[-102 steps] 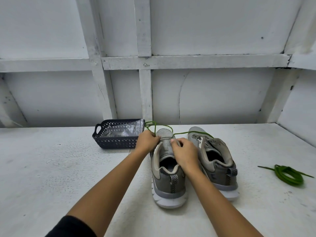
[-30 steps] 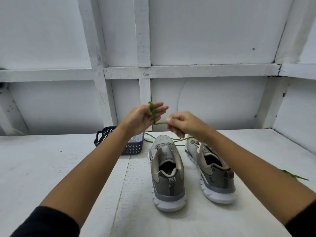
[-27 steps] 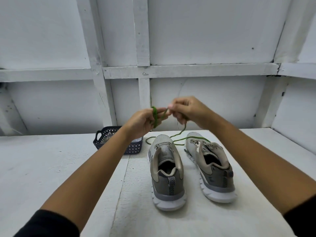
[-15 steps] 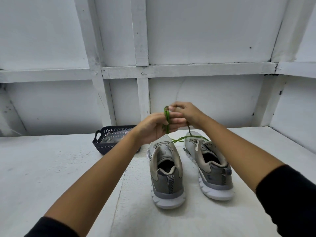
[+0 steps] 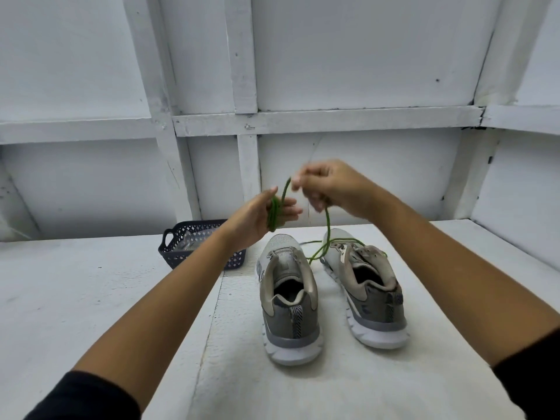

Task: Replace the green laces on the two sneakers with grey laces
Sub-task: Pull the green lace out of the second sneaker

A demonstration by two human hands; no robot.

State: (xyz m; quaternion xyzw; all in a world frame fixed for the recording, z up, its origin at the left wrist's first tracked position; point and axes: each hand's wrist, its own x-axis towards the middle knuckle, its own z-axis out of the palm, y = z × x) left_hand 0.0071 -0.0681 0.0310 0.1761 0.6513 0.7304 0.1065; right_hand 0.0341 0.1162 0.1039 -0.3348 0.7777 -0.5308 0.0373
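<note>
Two grey sneakers stand side by side on the white table [image 5: 91, 298], heels toward me: the left sneaker [image 5: 288, 301] and the right sneaker [image 5: 375, 301]. No lace shows in their eyelets. Above them my left hand [image 5: 260, 216] holds a coil of green lace [image 5: 275, 215] wound round its fingers, with the thumb against it. My right hand [image 5: 330, 187] pinches the same lace just above the coil. The loose tail hangs from that hand and trails across the toe of the right sneaker.
A dark plastic basket [image 5: 181, 253] with a clear packet inside sits behind and left of the sneakers, partly behind my left forearm. White panelled walls close the table at the back and on the right.
The lace has come out of the left sneaker and both hands have lifted it. My right hand keeps circling the left, adding turns to the coil; the tail on the table has shortened.
</note>
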